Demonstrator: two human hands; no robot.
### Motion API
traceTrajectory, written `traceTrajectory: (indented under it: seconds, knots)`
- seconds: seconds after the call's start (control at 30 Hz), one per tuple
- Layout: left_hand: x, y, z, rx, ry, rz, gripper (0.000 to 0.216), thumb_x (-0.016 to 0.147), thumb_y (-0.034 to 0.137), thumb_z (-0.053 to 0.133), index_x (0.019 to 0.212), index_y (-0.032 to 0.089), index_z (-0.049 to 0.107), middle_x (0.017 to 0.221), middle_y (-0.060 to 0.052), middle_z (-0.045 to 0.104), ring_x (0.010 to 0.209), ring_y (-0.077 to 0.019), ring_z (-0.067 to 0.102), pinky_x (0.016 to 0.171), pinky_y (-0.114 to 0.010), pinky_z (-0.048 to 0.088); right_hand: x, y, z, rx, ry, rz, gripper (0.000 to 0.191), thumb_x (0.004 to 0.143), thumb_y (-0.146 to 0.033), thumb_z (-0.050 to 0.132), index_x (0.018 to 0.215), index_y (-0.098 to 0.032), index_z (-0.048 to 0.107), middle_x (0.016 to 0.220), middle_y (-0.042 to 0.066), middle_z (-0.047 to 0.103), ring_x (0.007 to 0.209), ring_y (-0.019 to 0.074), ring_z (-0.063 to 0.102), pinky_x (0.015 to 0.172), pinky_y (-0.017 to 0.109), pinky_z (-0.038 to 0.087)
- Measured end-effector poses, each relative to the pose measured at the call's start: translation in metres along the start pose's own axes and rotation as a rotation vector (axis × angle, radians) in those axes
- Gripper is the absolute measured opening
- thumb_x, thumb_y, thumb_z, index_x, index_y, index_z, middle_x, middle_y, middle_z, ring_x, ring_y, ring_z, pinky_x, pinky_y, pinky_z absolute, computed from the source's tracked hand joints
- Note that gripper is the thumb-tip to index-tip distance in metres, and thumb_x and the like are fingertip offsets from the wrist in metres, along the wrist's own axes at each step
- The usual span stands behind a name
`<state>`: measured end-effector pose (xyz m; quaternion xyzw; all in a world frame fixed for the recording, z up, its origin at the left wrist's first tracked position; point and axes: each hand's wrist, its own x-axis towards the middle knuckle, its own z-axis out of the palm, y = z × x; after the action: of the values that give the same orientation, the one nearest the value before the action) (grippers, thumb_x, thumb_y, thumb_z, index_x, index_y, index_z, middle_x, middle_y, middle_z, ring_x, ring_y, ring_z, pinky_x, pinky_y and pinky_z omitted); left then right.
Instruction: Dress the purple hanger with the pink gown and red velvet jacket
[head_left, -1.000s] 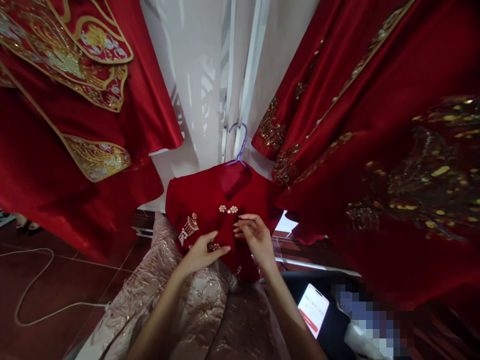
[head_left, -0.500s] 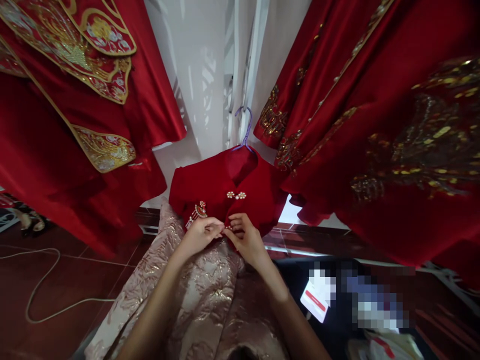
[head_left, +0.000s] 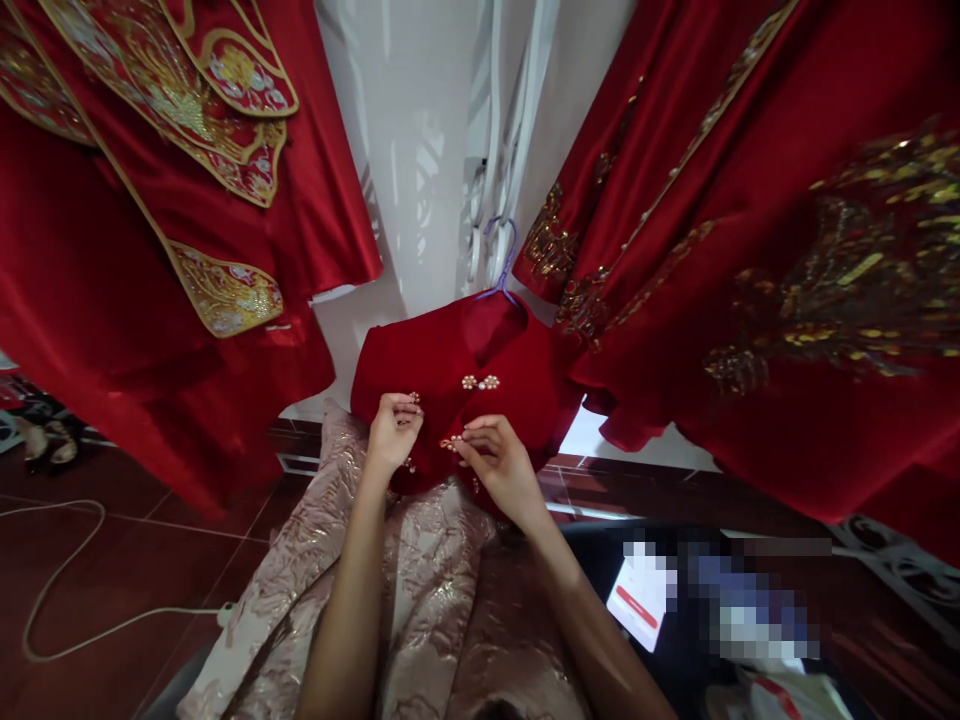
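The small top [head_left: 409,345] is showing plain deep red, its flower-shaped clasp [head_left: 481,383] gleaming pearly white and gold (the hanger [head_left: 504,265] is adding purple). The left-hand garment [head_left: 322,190] is wearing gold-edged, swirling embroidery on red; the right-hand garment [head_left: 750,210] is glittering with gold sequins. Pinkish fabric [head_left: 427,600] is carrying shiny floral motifs; the phone [head_left: 639,590] is glowing white with a red band.

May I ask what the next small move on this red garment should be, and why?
I would perhaps ease the right hand off the beaded clasp it touches, to check it: the hand partly hides it, while the upper clasp shows whole.
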<state>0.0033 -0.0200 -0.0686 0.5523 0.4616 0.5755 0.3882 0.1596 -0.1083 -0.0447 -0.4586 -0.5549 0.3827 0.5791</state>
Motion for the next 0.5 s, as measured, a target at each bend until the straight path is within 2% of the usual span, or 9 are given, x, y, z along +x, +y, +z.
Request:
traceTrajectory:
  seconds: [0.1, 0.27, 0.5]
  knots:
    - [-0.001, -0.003, 0.005, -0.075, 0.023, 0.048, 0.023, 0.063, 0.012, 0.061, 0.083, 0.018, 0.052, 0.073, 0.001, 0.061, 0.068, -0.0108, 0.061, 0.067, -0.025, 0.051, 0.018, 0.005, 0.011, -0.001, 0.019, -0.039, 0.031, 0.073, -0.034, 0.066, 0.094, -0.023, 0.046, 0.086, 0.001, 0.061, 0.079, 0.0156, 0.064, 0.061, 0.026, 0.056]
    - [-0.005, -0.003, 0.006, 0.005, 0.004, 0.081, 0.018, 0.063, 0.016, 0.064, 0.081, 0.016, 0.060, 0.080, -0.003, 0.066, 0.073, -0.0129, 0.064, 0.073, -0.028, 0.053, 0.047, 0.016, 0.024, -0.153, 0.074, -0.107, 0.027, 0.075, -0.032, 0.062, 0.095, -0.022, 0.048, 0.085, 0.003, 0.063, 0.076, 0.0155, 0.064, 0.059, 0.025, 0.054]
    - [-0.012, 0.006, 0.001, -0.037, -0.074, 0.058, 0.027, 0.071, 0.026, 0.064, 0.093, 0.012, 0.066, 0.091, -0.010, 0.071, 0.082, -0.0178, 0.068, 0.081, -0.031, 0.054, 0.054, 0.024, 0.031, -0.267, 0.097, -0.129, 0.021, 0.078, -0.031, 0.057, 0.095, -0.020, 0.050, 0.088, 0.005, 0.064, 0.077, 0.0155, 0.064, 0.059, 0.025, 0.052]
